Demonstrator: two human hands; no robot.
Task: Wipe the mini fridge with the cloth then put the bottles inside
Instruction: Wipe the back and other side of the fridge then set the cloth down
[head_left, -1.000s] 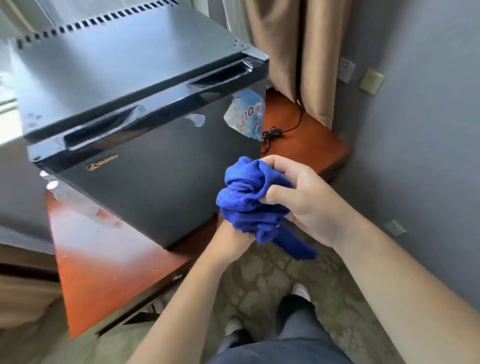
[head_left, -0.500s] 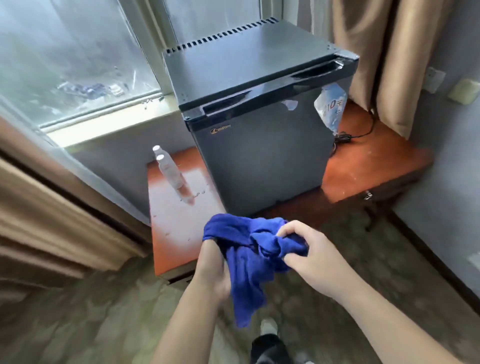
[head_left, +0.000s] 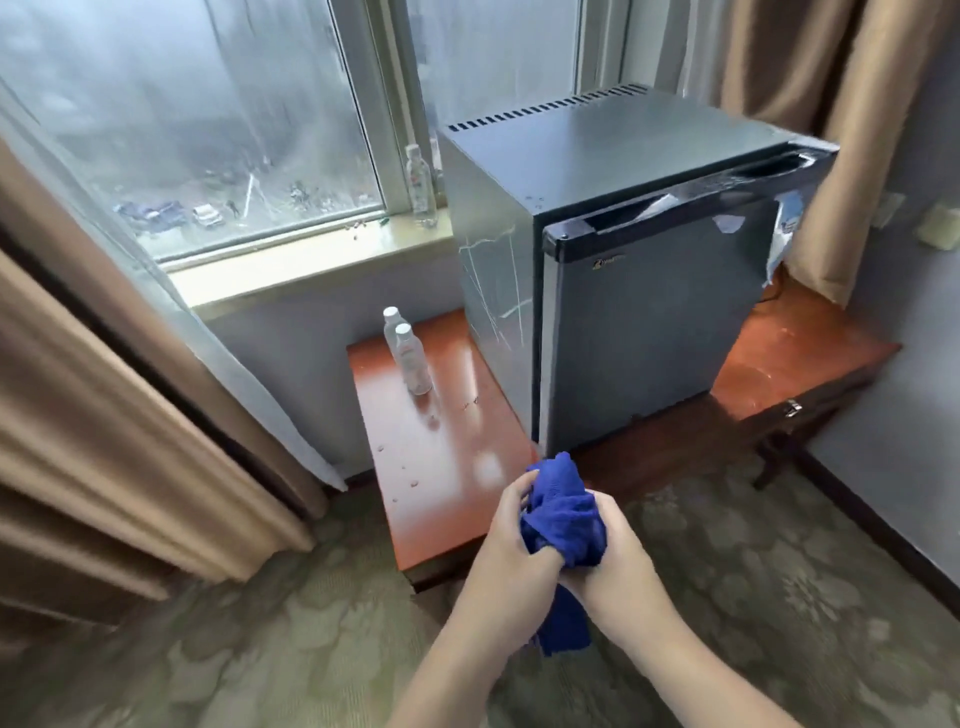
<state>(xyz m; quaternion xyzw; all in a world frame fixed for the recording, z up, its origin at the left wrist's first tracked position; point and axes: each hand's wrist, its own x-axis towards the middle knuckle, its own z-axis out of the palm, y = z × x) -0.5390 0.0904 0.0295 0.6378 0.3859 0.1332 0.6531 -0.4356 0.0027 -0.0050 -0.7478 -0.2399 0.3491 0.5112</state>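
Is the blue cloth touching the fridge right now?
Apart. The head view shows the blue cloth bunched between the left hand and right hand, in front of and below the fridge, with tabletop visible between them.

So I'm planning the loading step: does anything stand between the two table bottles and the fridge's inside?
Yes: the fridge door is shut. The bottles stand on the table left of it.
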